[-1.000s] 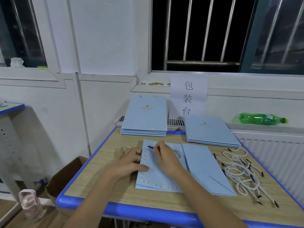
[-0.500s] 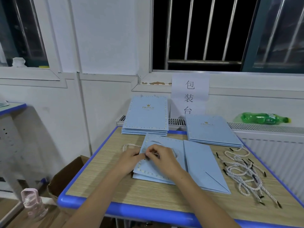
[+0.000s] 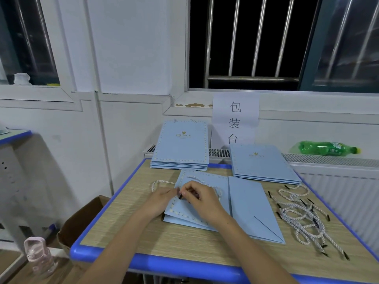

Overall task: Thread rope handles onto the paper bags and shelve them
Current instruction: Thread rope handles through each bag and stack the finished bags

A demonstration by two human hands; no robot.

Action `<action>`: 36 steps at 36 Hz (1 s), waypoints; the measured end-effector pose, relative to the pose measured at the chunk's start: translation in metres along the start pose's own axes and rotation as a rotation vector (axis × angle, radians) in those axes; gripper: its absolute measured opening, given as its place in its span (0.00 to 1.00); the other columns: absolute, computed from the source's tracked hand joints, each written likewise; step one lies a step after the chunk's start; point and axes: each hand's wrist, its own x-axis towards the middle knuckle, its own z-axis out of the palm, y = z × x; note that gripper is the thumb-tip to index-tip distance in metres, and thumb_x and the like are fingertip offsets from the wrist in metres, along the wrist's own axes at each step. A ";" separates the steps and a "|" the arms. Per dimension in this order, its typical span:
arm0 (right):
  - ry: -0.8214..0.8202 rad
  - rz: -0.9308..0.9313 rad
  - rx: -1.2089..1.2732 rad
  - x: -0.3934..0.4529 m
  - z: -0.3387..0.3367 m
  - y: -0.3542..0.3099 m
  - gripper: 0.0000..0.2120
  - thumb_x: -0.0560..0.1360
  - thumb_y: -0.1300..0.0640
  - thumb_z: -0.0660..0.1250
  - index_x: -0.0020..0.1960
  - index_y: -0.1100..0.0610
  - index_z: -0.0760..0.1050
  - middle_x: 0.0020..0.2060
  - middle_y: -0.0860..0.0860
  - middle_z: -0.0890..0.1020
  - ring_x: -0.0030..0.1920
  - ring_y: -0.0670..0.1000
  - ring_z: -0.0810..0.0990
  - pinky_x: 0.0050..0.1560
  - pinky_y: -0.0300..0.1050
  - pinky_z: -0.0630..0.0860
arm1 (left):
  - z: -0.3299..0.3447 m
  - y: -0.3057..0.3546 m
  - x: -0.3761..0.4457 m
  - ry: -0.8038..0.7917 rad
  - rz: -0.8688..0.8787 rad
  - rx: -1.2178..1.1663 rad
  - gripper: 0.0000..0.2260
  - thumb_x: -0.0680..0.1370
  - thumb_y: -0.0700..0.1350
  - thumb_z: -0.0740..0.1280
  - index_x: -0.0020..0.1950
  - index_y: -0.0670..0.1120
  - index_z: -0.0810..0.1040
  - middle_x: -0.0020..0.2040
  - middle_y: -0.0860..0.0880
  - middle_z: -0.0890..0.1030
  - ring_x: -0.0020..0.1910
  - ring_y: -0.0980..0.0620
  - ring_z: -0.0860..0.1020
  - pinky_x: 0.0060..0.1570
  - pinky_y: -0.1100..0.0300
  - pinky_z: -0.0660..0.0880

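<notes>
left hand [image 3: 159, 199]: grip holds paper bag [image 3: 196, 210] edge
right hand [image 3: 202, 196]: grip pinches rope tip [image 3: 180, 196]
bench [image 3: 143, 238]: loose ropes [image 3: 303, 218] right

bare tabletop [image 3: 164, 240] along near edge, rope pile [image 3: 303, 218] crowding right, bag stacks [image 3: 180, 148] lining far edge

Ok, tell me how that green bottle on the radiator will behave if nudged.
The bottle lies on its side, so it would likely roll. It looks like thin plastic, so probably light and slightly squashy. The radiator top is narrow, so a nudge might send it off.
</notes>
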 end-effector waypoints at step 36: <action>0.094 -0.137 -0.292 0.001 0.004 -0.001 0.06 0.79 0.61 0.62 0.51 0.60 0.77 0.45 0.52 0.82 0.42 0.44 0.76 0.41 0.28 0.68 | 0.000 0.009 -0.007 -0.019 -0.056 -0.032 0.10 0.78 0.47 0.63 0.50 0.42 0.81 0.48 0.47 0.82 0.51 0.49 0.78 0.52 0.56 0.71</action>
